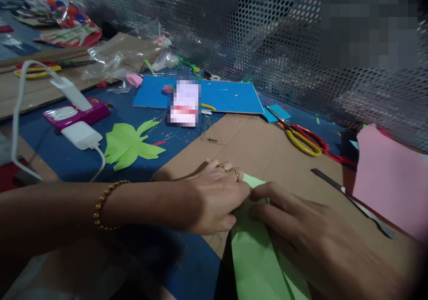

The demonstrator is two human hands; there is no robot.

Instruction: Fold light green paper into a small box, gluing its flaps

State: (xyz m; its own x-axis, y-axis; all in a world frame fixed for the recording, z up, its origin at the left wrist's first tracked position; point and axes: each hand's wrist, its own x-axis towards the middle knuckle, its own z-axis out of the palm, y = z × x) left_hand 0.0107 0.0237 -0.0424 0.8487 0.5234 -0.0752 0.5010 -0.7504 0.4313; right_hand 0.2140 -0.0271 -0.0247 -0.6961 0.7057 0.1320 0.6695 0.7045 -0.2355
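Observation:
A light green paper sheet point(257, 260) lies on a brown cardboard sheet point(261, 146) in front of me. My left hand point(214, 197), with gold rings and a bead bracelet, presses its closed fingers on the paper's top corner. My right hand point(310, 233) meets it from the right, fingers curled down on the same folded edge. Both hands pinch the green paper where they touch.
A cut green paper leaf shape point(129, 145) lies on the blue table. Yellow-and-red scissors point(302, 137), a dark blade-like strip point(354, 202), pink paper point(391, 179), a blue board point(230, 97), a white charger point(81, 135) and a perforated metal wall point(301, 59) surround the work.

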